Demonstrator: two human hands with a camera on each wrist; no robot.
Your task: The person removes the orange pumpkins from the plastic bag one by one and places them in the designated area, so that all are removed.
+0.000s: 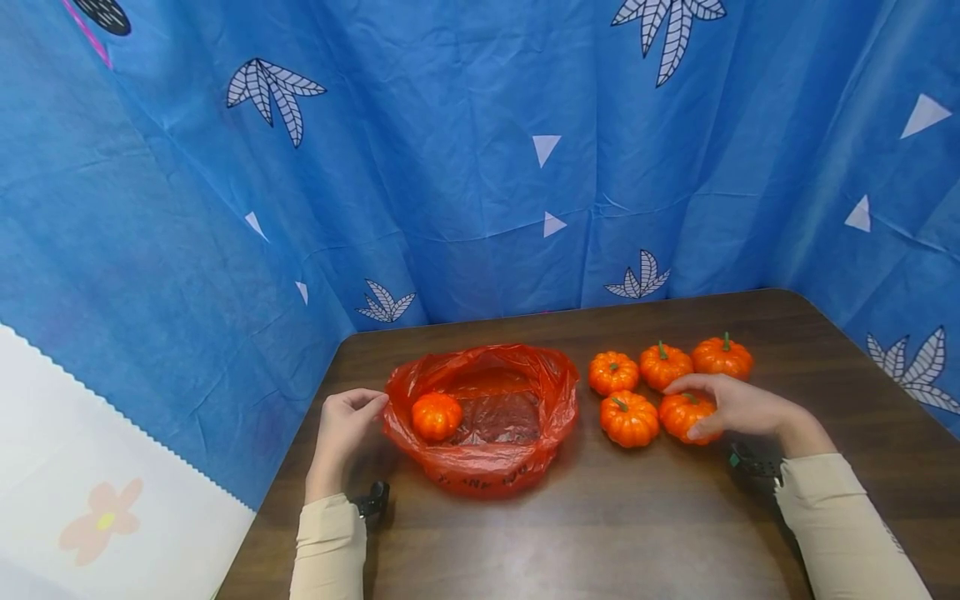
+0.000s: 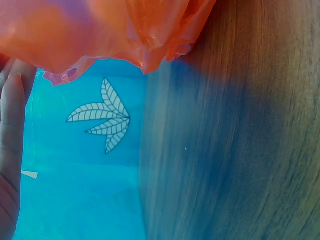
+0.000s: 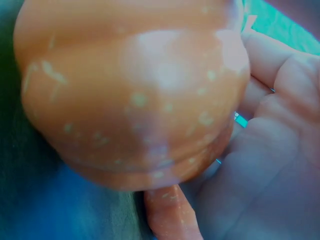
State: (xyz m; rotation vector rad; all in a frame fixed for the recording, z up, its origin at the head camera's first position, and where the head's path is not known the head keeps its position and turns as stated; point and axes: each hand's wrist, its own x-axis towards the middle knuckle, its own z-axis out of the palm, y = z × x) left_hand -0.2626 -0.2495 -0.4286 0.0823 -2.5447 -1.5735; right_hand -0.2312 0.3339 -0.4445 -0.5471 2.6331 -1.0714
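A red plastic bag point(image 1: 557, 408) lies with its mouth spread wide on the table, and one small orange pumpkin point(image 1: 437, 417) sits inside at the left. My left hand point(image 1: 339, 433) pinches the bag's left rim between thumb and fingers; in the left wrist view the red film point(image 2: 100, 35) hangs beside the fingers. On the right, my right hand point(image 1: 753, 407) holds a green-stemmed pumpkin point(image 1: 677, 417) with thumb in front and fingers behind. That pumpkin point(image 3: 130, 100) fills much of the right wrist view, close to the palm, and looks still low at the table.
Several more pumpkins stand close around the held one: one at front left point(image 1: 628, 419), others behind, such as the rear right pumpkin point(image 1: 722, 357). The brown wooden table point(image 1: 570, 542) ends at a blue patterned curtain point(image 1: 465, 192) behind and on both sides.
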